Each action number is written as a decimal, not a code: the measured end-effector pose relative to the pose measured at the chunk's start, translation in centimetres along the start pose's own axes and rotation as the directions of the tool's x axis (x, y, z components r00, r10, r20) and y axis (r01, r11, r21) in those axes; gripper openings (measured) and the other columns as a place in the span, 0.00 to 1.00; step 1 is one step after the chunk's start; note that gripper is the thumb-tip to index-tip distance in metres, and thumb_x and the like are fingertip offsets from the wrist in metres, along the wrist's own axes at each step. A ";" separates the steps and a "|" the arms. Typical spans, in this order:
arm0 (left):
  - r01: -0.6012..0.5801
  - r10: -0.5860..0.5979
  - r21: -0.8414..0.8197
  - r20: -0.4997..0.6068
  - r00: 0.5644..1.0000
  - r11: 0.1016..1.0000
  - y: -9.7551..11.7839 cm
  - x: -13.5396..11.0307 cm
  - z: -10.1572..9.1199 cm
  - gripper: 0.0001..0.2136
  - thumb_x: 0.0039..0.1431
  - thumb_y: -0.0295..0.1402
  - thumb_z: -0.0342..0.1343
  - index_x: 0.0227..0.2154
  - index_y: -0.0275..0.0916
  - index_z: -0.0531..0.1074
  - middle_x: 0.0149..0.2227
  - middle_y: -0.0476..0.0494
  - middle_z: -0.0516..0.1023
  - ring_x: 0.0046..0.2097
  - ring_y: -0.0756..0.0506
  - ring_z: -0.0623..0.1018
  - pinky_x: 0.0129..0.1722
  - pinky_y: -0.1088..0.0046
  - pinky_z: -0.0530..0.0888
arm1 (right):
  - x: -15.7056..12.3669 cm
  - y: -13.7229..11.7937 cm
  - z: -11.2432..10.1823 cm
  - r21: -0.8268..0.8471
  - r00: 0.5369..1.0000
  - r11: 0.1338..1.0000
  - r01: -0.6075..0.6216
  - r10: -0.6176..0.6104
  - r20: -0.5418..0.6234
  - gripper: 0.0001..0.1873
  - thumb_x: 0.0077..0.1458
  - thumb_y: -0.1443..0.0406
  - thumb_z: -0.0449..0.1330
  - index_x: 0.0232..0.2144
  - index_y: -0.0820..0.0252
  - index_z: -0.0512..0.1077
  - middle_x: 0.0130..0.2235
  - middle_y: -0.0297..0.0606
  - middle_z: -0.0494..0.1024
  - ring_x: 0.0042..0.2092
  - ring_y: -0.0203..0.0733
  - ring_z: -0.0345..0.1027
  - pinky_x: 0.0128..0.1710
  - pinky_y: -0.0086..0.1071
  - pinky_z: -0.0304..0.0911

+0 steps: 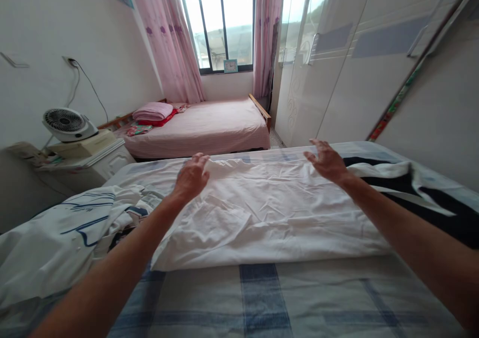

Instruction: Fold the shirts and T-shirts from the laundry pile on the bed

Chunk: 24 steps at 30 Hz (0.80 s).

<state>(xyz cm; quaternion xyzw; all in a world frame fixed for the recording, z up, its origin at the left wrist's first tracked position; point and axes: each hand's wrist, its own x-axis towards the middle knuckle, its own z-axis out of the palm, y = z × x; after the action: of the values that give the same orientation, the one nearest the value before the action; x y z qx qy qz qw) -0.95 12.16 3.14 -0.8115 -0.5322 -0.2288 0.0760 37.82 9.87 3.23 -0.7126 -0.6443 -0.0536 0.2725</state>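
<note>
A white garment (262, 208), wrinkled across its top, lies spread on the blue-and-white checked bed sheet (262, 298). My left hand (192, 175) is at the garment's far left part, palm down, with the thumb apart from the fingers and nothing visible in it. Whether its fingers touch the cloth I cannot tell. Toward the far right part is my right hand (326, 162), fingers spread and holding nothing. It appears to hover over the cloth.
White clothes with blue lines (86, 218) are heaped at left. A black-and-white garment (415, 188) lies at right. Beyond stand a pink-covered bed (220, 123), a white cabinet with a fan (69, 123), and a tall wardrobe (337, 78) along the right.
</note>
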 end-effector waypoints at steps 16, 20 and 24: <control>-0.073 0.055 0.038 0.351 0.935 0.997 4.7 -14.7 0.8 0.28 0.64 0.48 0.38 0.62 0.40 0.57 0.65 0.39 0.54 0.66 0.38 0.52 0.63 0.56 0.51 | -16.6 1.3 1.0 -0.218 0.915 0.952 0.214 -0.117 0.386 0.37 0.61 0.50 0.38 0.63 0.66 0.55 0.66 0.47 0.50 0.66 0.49 0.41 0.64 0.46 0.40; -0.017 0.007 0.025 0.362 0.932 1.000 5.1 -14.8 0.4 0.29 0.64 0.49 0.37 0.62 0.39 0.57 0.66 0.39 0.53 0.67 0.38 0.51 0.63 0.56 0.50 | -16.4 6.4 -0.7 -0.316 0.932 0.931 0.182 -0.061 0.356 0.35 0.60 0.52 0.36 0.63 0.66 0.56 0.65 0.46 0.53 0.66 0.48 0.43 0.64 0.45 0.42; -0.021 0.017 0.007 0.338 0.941 1.000 5.2 -14.9 0.3 0.29 0.64 0.49 0.37 0.62 0.39 0.57 0.65 0.39 0.54 0.67 0.38 0.52 0.63 0.56 0.50 | -16.7 7.0 -0.5 -0.330 0.937 0.919 0.215 -0.099 0.334 0.36 0.60 0.52 0.36 0.62 0.67 0.58 0.65 0.47 0.55 0.66 0.49 0.44 0.63 0.45 0.44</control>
<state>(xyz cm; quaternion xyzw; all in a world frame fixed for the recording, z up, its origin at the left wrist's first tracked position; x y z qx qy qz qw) -1.09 -2.26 -3.23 -0.8434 -0.5308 -0.0825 -0.0101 41.80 -5.32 -5.74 -0.6953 -0.7137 -0.0801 0.0266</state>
